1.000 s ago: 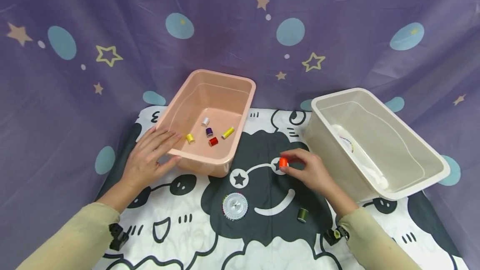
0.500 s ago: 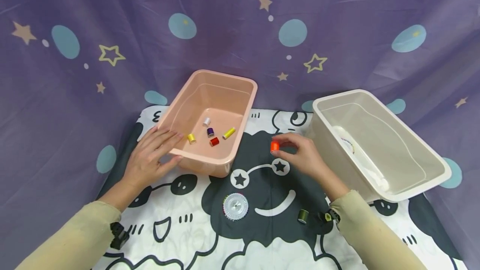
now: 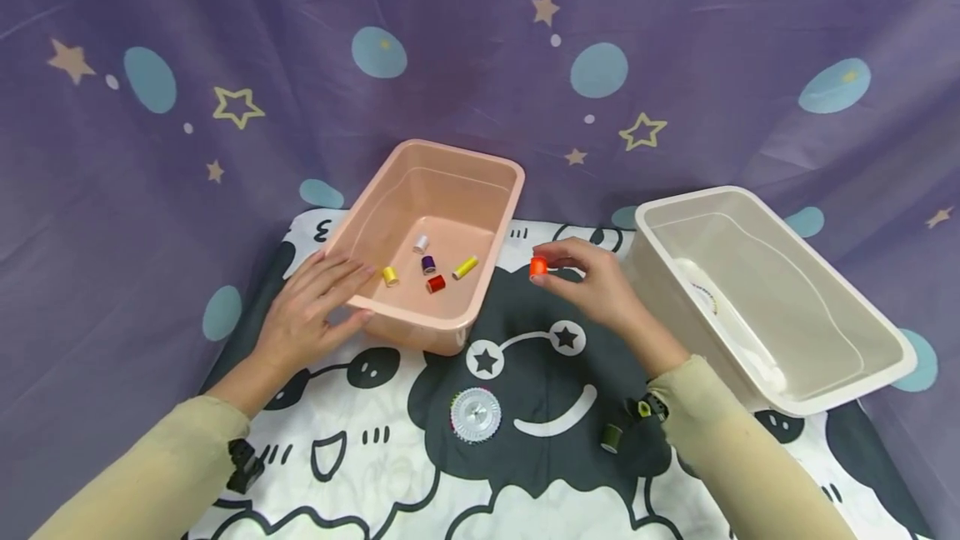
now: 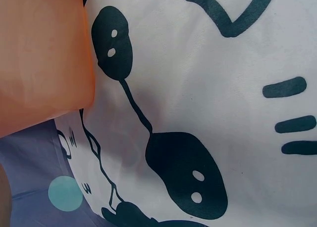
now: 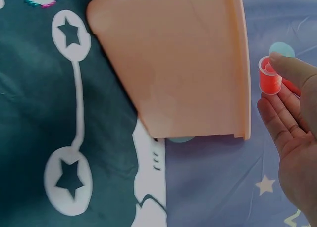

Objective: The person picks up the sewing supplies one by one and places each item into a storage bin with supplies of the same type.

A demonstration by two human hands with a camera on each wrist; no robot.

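Note:
Between thumb and fingers my right hand [image 3: 592,282] pinches a neon-orange spool of thread [image 5: 270,77], held in the air just right of the pink bin [image 3: 420,317]. My left hand [image 3: 311,307] lies with extended fingers over the near left rim of that bin. Inside the bin are a white spool [image 3: 421,244], a purple spool [image 3: 428,265], a red spool [image 3: 436,283], a short yellow spool [image 3: 391,277] and a longer yellow spool [image 3: 465,267]. The left wrist view catches mostly the bin's outer wall [image 4: 44,64] and the cloth.
A dark green spool [image 3: 611,438] stands on the cloth by my right wrist. A round wheel of pins [image 3: 476,415] lies front centre. At the right is a cream bin [image 3: 832,397] holding another pin wheel [image 3: 703,298]. A purple curtain [image 3: 480,65] hangs behind.
My right hand has carried the orange spool up and left, from over the cloth toward the pink bin. The left hand has kept its place on the rim; the head view has shifted slightly.

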